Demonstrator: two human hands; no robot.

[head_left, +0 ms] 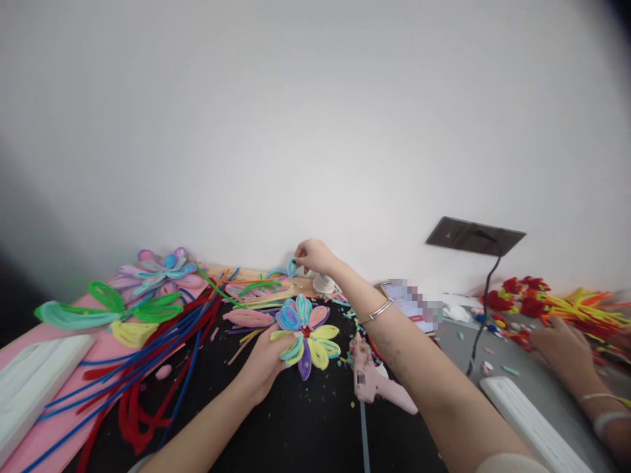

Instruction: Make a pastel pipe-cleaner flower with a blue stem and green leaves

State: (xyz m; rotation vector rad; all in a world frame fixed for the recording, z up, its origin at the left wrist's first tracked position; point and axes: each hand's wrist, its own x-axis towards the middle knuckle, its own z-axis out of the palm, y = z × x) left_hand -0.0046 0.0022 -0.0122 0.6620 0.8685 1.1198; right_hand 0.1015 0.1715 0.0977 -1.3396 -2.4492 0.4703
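My left hand (269, 361) is closed on a multicoloured pipe-cleaner flower (318, 345) with blue, purple and yellow petals and a red centre, held over the black surface. Farther back, near the wall, the fingers of my right hand (313, 255) pinch a small light-blue loop (292, 267). Below my right forearm lies a pink glue gun (372, 381). A white round object (323, 284) stands just behind and below my right hand. Loose pastel pipe cleaners (256, 292) and a pink looped piece (249, 318) are left of the flower.
At the left are a pink and blue flower (165, 272), a green looped piece (106, 305), red and blue stems (142, 358) and a white power strip (42, 368). A phone (409, 305), another strip (530, 420), red flowers (532, 302) and another person's hand (566, 348) are right.
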